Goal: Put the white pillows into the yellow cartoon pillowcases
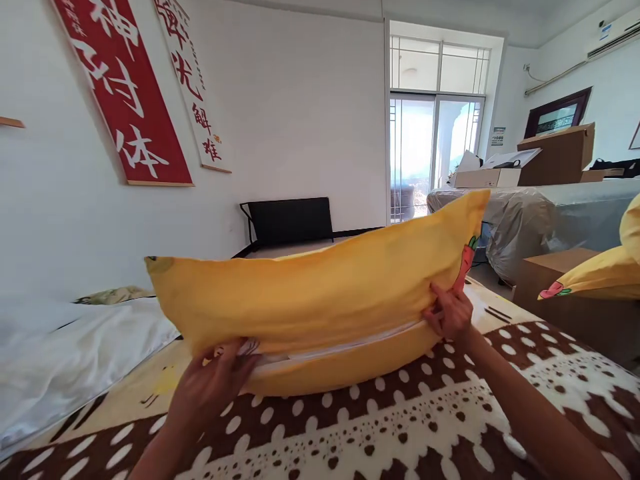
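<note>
A long pillow in a yellow pillowcase [320, 293] lies across a brown blanket with white dots [400, 413]. The case's near edge gapes and shows the white pillow inside [345, 345]. My left hand [213, 387] is closed on the left end of that opening, pinching the yellow cloth. My right hand [450, 313] pinches the edge at the right end, near a carrot print [465, 263].
A white pillow or quilt [65, 353] lies at the left against the wall. Another yellow pillow [600, 273] rests on a cardboard box [560, 293] at the right. Behind stands plastic-covered furniture [530, 220] with boxes on it; a black frame [290, 220] leans by the wall.
</note>
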Tool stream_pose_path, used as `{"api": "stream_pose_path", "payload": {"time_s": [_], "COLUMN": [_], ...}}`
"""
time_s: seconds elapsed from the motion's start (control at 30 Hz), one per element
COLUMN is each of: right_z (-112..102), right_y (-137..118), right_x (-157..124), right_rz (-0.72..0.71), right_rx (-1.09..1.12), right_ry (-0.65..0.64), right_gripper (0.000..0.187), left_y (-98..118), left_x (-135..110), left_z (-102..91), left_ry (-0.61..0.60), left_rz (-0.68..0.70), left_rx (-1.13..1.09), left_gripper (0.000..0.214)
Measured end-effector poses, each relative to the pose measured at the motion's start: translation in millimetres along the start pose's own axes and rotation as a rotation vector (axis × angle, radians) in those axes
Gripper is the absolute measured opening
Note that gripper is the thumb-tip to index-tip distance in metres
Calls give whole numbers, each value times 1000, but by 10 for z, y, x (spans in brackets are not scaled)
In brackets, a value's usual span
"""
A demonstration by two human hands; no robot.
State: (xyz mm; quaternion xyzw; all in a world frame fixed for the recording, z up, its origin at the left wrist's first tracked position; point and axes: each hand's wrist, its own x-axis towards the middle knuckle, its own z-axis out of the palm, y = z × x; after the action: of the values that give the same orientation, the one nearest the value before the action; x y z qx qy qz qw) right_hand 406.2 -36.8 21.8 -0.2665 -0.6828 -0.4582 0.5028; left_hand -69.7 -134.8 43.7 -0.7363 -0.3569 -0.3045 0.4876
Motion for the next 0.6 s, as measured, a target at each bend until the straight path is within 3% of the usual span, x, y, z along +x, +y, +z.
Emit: {"api": "stream_pose_path", "payload": {"time_s": [0.07, 0.13, 0.27, 0.4, 0.5, 0.6], "right_z": [-9, -48, -156, -142, -67, -18], "right_y": [-91, -93, 3, 80, 137, 114], "right_x": [-286, -382, -178, 117, 200, 117], "right_rz": [30, 130, 267, 273, 281, 320], "right_rx": [16, 56, 151, -12, 5, 173], "right_ry": [-155, -315, -647, -832, -795, -577], "right_gripper": [65, 59, 57, 49, 45, 39], "left_y": [180, 273, 274, 222, 151, 24], "left_x": [-48, 49, 336, 495, 543, 540], "left_z": [6, -5, 36, 198, 298, 368], "left_ry": [-68, -141, -410, -597, -655, -657], "left_rz": [87, 38, -40, -121, -68, -10], "left_rx": [34, 48, 58, 88, 69, -13], "left_gripper": [18, 30, 46, 46, 41, 41]}}
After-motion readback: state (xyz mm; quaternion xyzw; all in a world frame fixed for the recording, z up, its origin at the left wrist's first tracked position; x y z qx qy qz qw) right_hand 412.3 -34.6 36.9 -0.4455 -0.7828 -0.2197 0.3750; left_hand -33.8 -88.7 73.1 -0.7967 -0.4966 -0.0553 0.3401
